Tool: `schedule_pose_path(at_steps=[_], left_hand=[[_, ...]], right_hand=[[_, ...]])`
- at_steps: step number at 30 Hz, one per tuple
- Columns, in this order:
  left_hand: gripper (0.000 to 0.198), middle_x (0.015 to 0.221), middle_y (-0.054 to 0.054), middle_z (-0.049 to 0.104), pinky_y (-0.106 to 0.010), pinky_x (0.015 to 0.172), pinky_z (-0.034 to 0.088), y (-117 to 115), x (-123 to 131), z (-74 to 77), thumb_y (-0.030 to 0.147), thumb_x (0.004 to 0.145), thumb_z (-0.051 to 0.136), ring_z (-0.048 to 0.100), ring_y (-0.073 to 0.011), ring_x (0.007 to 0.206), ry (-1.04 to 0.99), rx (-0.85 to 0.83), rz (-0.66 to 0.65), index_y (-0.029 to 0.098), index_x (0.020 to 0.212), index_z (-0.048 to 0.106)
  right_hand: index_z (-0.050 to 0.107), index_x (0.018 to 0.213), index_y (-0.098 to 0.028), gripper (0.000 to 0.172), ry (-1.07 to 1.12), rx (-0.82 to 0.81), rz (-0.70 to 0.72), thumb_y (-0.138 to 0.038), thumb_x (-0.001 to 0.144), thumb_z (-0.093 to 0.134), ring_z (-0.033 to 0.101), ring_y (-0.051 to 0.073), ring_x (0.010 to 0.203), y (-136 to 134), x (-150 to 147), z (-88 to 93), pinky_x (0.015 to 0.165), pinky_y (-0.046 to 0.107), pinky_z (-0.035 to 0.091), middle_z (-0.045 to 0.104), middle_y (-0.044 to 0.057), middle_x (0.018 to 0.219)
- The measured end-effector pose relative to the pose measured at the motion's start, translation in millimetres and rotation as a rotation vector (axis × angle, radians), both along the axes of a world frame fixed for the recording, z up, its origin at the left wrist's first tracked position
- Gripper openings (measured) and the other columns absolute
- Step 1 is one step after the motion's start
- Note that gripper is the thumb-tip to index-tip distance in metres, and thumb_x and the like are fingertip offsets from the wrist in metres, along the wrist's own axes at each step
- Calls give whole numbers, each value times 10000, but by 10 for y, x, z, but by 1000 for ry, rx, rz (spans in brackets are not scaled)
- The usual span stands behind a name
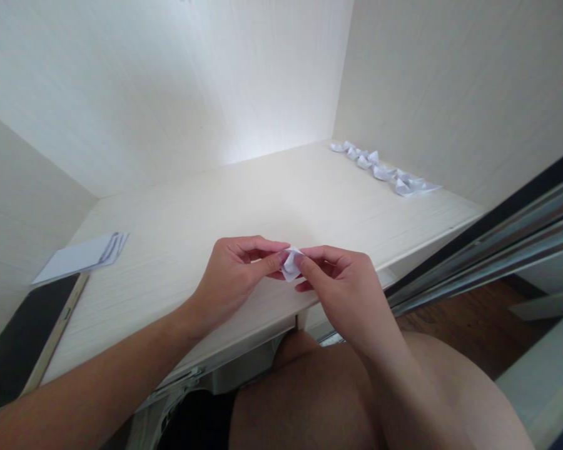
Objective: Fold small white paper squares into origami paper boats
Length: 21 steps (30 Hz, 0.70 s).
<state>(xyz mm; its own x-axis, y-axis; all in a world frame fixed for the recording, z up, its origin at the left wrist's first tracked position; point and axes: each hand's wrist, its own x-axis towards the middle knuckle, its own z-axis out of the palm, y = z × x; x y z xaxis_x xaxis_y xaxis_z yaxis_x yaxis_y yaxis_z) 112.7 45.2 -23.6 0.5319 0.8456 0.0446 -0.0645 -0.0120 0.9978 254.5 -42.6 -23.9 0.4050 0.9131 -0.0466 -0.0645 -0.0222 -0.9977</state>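
Between my two hands is a small piece of folded white paper (291,265), held just above the desk's front edge. My left hand (237,269) pinches its left side between thumb and fingers. On the opposite side, the thumb and fingers of my right hand (340,281) grip the paper too. Parts of the folds are hidden behind my fingertips. Several folded white paper boats (382,170) stand in a row along the right wall of the desk.
A stack of white paper sheets (82,255) lies at the left of the white desk (244,194). Nearer me, a dark-screened phone or tablet (30,331) rests by the left edge. Walls enclose the desk at the back and sides. A dark metal-edged frame (488,231) runs along the right.
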Motion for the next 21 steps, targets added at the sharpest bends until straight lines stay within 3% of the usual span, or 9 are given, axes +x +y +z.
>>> schedule_pose_path(at_steps=[5,10,21], left_hand=[[149,739,-56,795,-237,605,595,-23,11,4,246,693,931,720,-173,659,94,112,68,178,805,860],[52,775,-36,799,-234,627,616,-61,6,-39,182,768,850,735,-169,689,176,342,153,191,820,854],[108,847,-25,816,-169,599,611,-80,21,-46,246,861,773,751,-128,711,226,445,197,170,902,839]], right_hand=[[833,862,-219,134,-333,-6,-130,-295,887,726,710,231,670,-2,-111,-42,645,377,539,806,81,814],[821,859,-217,190,-727,41,-242,-276,940,659,710,235,705,7,-203,-88,677,370,499,792,96,815],[799,793,-202,149,-477,6,-189,-244,891,695,714,164,616,27,-157,-50,601,272,510,787,14,710]])
